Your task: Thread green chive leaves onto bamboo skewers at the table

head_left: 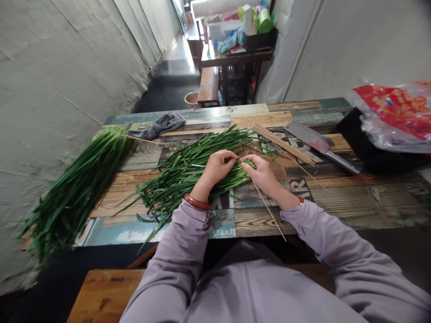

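Loose garlic chives (182,166) spread over the middle of the table, their pale stem ends toward the right. My left hand (219,167) is closed in a pinch above them, at what looks like a chive stem; the fingertips partly hide it. Close beside it, my right hand (261,172) is also pinched, fingertips nearly meeting the left ones. A thin bamboo skewer (269,211) slants from under my right fingers down past the table's near edge. More bamboo skewers (283,143) lie in a pile beyond my right hand.
A cleaver (319,146) rests at right, near a black container (363,143) and a red-and-clear plastic bag (400,112). Left lies a large chive bundle (81,188) with one skewer (143,139) sticking out; behind is a grey cloth (160,126). A wall (60,80) borders the left.
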The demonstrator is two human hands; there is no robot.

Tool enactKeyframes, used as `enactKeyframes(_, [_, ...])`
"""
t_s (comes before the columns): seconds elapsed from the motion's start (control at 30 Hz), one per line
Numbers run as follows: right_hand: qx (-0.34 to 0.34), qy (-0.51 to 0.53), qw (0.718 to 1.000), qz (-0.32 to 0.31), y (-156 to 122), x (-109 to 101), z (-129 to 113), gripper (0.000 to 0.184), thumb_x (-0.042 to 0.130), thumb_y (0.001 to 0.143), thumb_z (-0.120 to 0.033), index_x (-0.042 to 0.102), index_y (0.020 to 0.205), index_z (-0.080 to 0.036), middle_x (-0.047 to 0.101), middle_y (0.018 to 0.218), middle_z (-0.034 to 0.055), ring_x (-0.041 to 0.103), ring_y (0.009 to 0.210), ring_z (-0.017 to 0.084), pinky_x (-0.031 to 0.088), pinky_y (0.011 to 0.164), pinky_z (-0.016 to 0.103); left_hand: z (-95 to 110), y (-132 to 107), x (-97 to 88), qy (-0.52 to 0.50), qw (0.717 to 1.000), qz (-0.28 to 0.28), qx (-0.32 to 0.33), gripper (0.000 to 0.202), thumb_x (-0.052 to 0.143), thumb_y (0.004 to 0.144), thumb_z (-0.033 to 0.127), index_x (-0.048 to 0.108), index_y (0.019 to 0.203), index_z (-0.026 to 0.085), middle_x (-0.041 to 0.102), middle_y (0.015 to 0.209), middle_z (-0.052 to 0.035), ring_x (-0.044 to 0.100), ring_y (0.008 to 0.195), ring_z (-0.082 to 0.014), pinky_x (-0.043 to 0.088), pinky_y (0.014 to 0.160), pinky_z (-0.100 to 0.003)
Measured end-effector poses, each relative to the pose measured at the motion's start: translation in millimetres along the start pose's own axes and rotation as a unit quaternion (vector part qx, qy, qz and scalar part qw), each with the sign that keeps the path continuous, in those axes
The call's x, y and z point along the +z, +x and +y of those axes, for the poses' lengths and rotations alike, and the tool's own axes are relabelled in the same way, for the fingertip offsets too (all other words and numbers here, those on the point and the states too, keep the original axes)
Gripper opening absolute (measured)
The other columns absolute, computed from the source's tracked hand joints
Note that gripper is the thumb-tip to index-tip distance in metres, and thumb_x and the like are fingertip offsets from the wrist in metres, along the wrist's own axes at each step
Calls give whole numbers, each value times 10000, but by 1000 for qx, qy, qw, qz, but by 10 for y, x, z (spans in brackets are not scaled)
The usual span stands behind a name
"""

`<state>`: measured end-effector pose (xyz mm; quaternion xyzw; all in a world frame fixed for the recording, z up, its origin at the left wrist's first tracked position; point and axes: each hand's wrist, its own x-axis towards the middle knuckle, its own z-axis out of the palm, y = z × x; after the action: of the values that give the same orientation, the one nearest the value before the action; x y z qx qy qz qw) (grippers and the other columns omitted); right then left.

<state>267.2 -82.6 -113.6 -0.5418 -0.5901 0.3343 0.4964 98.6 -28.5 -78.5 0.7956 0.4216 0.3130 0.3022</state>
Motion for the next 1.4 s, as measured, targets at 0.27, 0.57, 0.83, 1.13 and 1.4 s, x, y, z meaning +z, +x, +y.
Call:
enactKeyframes(0.27, [17, 79, 996, 33, 12, 61, 47, 447, 680, 772, -420, 574, 1144, -194, 667, 1153, 105, 652, 1013, 218, 523, 918, 378, -7, -2, -9, 26, 999, 10, 16, 175, 573, 824, 117, 741, 840, 164, 720, 843, -39, 637, 782, -146, 478, 745, -257])
enactKeyframes(0.57, [-8, 55, 998, 1, 4, 22, -27, 380, 619, 824, -389, 608, 1180, -259, 653, 1233, 57, 632, 1049, 205, 508, 982, 403, 26, -19, -7, 72, 997, 19, 29, 196, 562, 841, 154, 755, 863, 186, 684, 807, -36, 613, 725, -140, 443, 672, -245])
enactKeyframes(0.83, [-2, 52, 999, -6, 6, 21, 49, 292, 619, 834, -401, 606, 1082, -247, 678, 1039, 38, 647, 931, 201, 535, 875, 387, 93, -42, -33, 120, 992, 1, 41, 193, 571, 858, 214, 762, 836, 193, 705, 841, -45, 628, 757, -154, 445, 691, -266])
enactKeyframes(1.13, [-4, 23, 1000, 11, 13, 27, 86, 222, 613, 825, -420, 605, 931, -225, 638, 868, 19, 616, 864, 195, 502, 855, 369, 111, -46, -43, 84, 994, -29, 57, 210, 569, 865, 205, 754, 770, 170, 688, 781, -45, 611, 717, -146, 433, 658, -256])
enactKeyframes(1.4, [6, 22, 1000, 13, 16, 36, 53, 230, 614, 822, -421, 596, 927, -217, 650, 885, 21, 618, 860, 190, 483, 845, 354, -164, 60, -77, 114, 990, 82, 3, 285, 504, 878, 128, 743, 1030, 158, 714, 1008, -93, 646, 919, -186, 500, 866, -310])
